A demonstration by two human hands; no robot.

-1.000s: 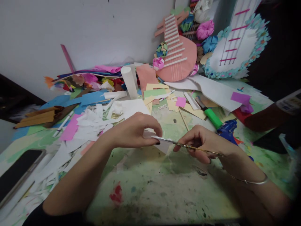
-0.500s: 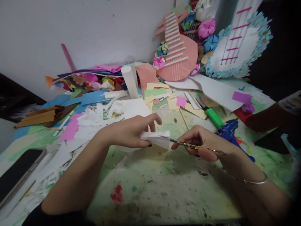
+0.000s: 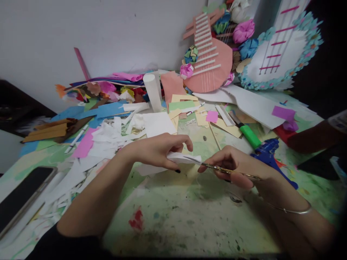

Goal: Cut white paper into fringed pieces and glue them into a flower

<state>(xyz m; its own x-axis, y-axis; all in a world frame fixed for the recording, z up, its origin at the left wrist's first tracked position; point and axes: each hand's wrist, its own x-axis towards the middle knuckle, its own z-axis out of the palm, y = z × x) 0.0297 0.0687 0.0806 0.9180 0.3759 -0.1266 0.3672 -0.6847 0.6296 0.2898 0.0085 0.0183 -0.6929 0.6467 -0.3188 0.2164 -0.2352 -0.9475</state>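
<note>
Between the thumb and fingers of my left hand point(image 3: 159, 151) is a piece of white paper point(image 3: 180, 157), its free end pointing right. My right hand point(image 3: 234, 168) is closed round a pair of gold-handled scissors point(image 3: 219, 168). The scissors' blades reach left and lie against the paper, close to my left fingertips. Whether the blades are parted is hard to make out. Another white sheet point(image 3: 151, 169) shows below my left hand, partly hidden by it.
White paper scraps point(image 3: 105, 135) lie heaped at the left, near a phone point(image 3: 25, 202). A blue glue gun point(image 3: 268, 151) and a green-handled cutter point(image 3: 249, 136) lie at the right. A white roll point(image 3: 152, 93) stands behind. Paper instruments point(image 3: 214, 66) lean on the wall.
The view has shifted slightly. Less of the white paper hangs below the scissor blades, and the piece now looks narrower. Both hands keep their grips.
</note>
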